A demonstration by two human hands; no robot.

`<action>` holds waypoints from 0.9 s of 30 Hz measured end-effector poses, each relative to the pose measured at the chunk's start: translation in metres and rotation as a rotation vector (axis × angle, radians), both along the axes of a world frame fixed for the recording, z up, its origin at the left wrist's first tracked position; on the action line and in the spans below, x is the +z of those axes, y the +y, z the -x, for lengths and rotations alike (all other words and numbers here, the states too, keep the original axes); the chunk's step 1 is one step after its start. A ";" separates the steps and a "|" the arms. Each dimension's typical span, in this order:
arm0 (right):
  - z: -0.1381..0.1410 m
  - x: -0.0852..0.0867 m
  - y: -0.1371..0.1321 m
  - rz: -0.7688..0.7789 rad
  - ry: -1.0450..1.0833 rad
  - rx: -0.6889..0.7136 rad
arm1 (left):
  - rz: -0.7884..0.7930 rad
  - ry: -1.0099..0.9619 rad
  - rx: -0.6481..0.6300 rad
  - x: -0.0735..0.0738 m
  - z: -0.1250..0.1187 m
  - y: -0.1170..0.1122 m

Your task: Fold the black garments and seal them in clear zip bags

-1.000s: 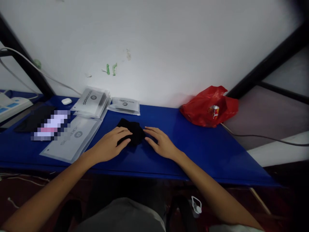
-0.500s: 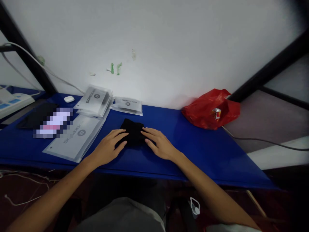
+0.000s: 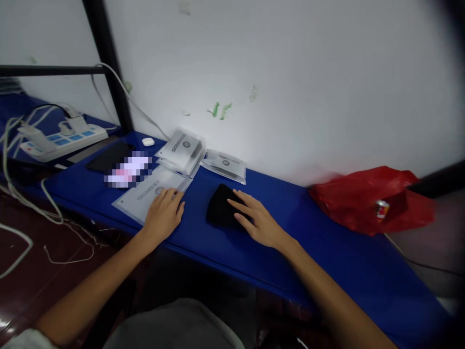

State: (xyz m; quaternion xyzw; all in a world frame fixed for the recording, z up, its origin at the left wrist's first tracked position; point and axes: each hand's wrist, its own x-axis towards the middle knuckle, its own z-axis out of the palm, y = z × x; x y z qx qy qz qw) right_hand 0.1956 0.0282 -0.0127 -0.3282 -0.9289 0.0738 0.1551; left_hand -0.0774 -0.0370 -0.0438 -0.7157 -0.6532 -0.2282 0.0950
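Note:
A folded black cloth item (image 3: 220,207) lies on the blue table (image 3: 203,247); its exact kind cannot be made out. My right hand (image 3: 256,218) rests on its right side, fingers spread. My left hand (image 3: 164,211) is apart from the cloth, over the near right part of a large frosted zip bag (image 3: 143,196) with a printed logo. Its fingers are stretched out and it grips nothing visible. Behind it sits a stack of smaller frosted zip bags (image 3: 180,151). Another small zip bag (image 3: 225,166) lies near the wall, beyond the cloth.
On the left are a phone with a blurred screen (image 3: 129,169), a dark flat object (image 3: 109,156), a small white case (image 3: 148,142) and a power strip (image 3: 69,140) with plugs and cables. A red plastic bag (image 3: 345,198) sits at the right by the wall.
My left hand has left the black cloth and moved left onto the large zip bag. My right hand stays on the cloth. The view has turned left.

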 end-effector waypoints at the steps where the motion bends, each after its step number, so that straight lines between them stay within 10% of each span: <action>1: 0.003 0.000 0.001 0.005 -0.024 0.010 | 0.028 0.003 0.028 0.000 0.002 -0.001; 15: 0.039 -0.012 0.004 0.032 -0.123 0.105 | 0.234 -0.078 0.111 0.004 0.011 -0.008; 27: -0.043 -0.017 -0.026 -0.026 -0.071 -0.258 | 0.210 0.102 -0.261 0.008 -0.084 -0.019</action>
